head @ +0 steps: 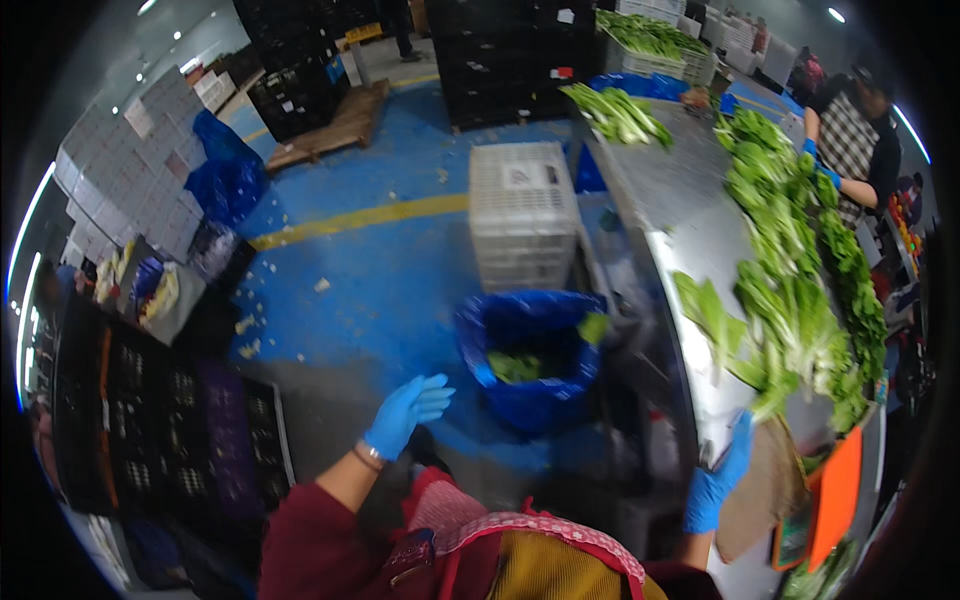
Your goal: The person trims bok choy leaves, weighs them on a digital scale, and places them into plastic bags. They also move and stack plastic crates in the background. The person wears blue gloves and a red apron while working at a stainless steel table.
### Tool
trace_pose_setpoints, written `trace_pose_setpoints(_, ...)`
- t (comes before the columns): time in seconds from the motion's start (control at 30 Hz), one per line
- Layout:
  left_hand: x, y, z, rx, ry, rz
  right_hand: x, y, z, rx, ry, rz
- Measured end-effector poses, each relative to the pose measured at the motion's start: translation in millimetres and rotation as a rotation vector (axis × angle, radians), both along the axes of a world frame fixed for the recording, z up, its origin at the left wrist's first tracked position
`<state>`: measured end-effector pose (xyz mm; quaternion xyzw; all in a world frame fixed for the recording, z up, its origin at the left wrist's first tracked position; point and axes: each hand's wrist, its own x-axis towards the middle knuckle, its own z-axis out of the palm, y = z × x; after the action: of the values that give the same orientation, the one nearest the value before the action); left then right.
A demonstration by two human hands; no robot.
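Note:
My left hand (411,415), in a blue glove, hangs over the floor left of a bin lined with a blue plastic bag (480,375); it holds nothing. Green leaves (516,367) lie inside the bin. At the near edge of the metal table my right hand (721,476), also blue-gloved, has its fingers pointing up the table. Something small and dark shows beside its thumb, and I cannot tell whether the hand grips it. Just beyond those fingertips are leafy greens with pale stems (795,330), heaped along the table. A brown board or cloth (761,487) lies right of this hand.
Stacked white plastic crates (521,217) stand beyond the bin, against the metal table (694,180). Black crates (172,420) are at left. An orange panel (836,495) stands at the table's near right. A co-worker (855,142) in blue gloves handles greens across the table.

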<state>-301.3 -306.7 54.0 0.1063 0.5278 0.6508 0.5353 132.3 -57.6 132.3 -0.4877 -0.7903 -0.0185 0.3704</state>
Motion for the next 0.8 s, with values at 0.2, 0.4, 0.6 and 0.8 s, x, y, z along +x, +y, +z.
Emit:
trace_pose_setpoints(0.2, -218, -107, -84, -0.264, 0.085, 0.109, -325, 14, -54, -0.331, 0.068, 0.422)
trace_pose_setpoints(0.4, -284, 4, -82, -0.193, -0.193, -0.239, -504, -11, -89, -0.719, -0.455, 0.754)
trace_pose_setpoints(0.6, -431, 155, -60, 0.013, 0.124, -0.498, -642, 60, -131, -0.834, -0.483, 0.857)
trace_pose_setpoints(0.8, -714, 269, -98, -0.138, 0.535, -0.235, -845, 244, -101, -0.623, -0.348, 0.929)
